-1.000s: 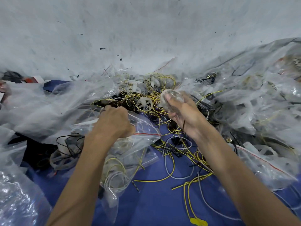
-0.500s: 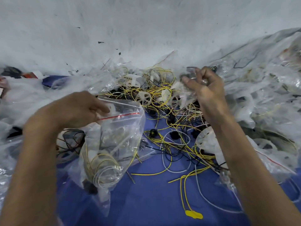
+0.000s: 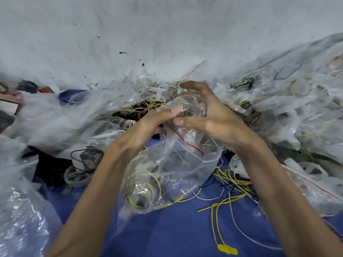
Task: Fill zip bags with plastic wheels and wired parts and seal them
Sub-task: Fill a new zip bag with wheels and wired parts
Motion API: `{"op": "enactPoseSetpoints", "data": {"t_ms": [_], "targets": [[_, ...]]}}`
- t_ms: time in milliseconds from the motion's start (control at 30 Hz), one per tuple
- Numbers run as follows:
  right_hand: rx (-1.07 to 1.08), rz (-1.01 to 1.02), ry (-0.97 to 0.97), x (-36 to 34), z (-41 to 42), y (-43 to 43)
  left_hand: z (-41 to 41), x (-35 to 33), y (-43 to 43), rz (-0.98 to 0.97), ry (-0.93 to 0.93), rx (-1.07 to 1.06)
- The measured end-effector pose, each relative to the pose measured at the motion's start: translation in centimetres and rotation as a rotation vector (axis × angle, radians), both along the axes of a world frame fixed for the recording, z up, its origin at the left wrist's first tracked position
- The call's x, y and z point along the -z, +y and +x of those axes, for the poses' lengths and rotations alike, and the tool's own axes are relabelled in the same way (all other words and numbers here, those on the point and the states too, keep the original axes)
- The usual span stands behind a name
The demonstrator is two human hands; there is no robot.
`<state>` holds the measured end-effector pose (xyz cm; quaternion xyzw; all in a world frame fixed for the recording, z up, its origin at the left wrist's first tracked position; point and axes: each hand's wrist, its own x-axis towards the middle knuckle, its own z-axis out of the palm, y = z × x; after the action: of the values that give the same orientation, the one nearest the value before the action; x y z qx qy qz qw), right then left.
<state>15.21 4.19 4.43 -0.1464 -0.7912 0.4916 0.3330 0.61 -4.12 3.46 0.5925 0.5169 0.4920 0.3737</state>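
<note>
Both hands meet above centre of view. L hand [image 3: 146, 125] pinches the mouth edge of a clear zip bag [image 3: 176, 164] right by its red seal strip [image 3: 183, 141]. R hand [image 3: 213, 119], fingers curled, grips a crinkled clear plastic piece [image 3: 191, 104] at the bag's open top; too blurred to tell if it's a wheel. Bag hangs between the forearms, lower end touching the blue counter [image 3: 176, 229], w/ coiled yellow & white wired parts [image 3: 143, 190] inside at the bottom. Loose yellow, white & black wires [image 3: 230, 182] lie on the counter just R of the bag; a yellow tag [image 3: 227, 249] sits nearer the viewer. Heaps of clear bags fill the L side [image 3: 46, 117] and the R side [image 3: 297, 108]. Grey scuffed wall [image 3: 167, 34] behind.
</note>
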Motion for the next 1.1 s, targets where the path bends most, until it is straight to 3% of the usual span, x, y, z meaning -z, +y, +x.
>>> {"op": "enactPoseSetpoints", "data": {"t_ms": [67, 133, 200, 267, 400, 633, 767, 867, 1000, 1033, 1100], "targets": [[0.012, 0.067, -0.131, -0.1, 0.0, 0.1, -0.3, 0.6, -0.1, 0.07, 0.116, -0.042], [0.059, 0.127, -0.25, -0.2, 0.1, 0.5, -0.3, 0.8, 0.6, 0.047, 0.097, -0.202], [0.144, 0.031, -0.251, -0.2, 0.3, 0.8, -0.6, 0.9, 1.1, 0.039, 0.079, -0.343], [0.197, -0.034, -0.282, -0.2, 0.5, 1.1, -0.9, 1.1, 1.2, 0.036, 0.1, -0.351], [0.035, 0.052, -0.41, 0.5, 0.6, 1.2, -0.1, 1.5, 1.5, 0.015, 0.197, -0.273], [0.107, -0.033, -0.136, 0.0, 0.9, 1.6, -0.2, 0.4, 0.9, -0.028, 0.212, -0.408], [0.034, 0.036, -0.295, -0.3, 0.9, 0.9, 0.7, -0.2, 0.9, -0.033, 0.184, -0.371], [-0.065, 0.07, -0.322, -0.4, 1.4, 0.7, 0.4, -0.7, 0.1, -0.118, 0.314, -0.285], [0.161, -0.006, -0.024, -1.1, 2.8, 1.8, -1.4, -1.5, -0.5, 0.045, 0.381, -0.458], [0.193, -0.021, 0.043, -1.4, 2.9, 2.1, -1.7, -1.4, -0.4, 0.079, 0.445, -0.514], [0.211, -0.055, 0.063, -1.7, 3.3, 2.3, -1.4, -1.0, -0.1, -0.034, 0.655, -0.534]]}}
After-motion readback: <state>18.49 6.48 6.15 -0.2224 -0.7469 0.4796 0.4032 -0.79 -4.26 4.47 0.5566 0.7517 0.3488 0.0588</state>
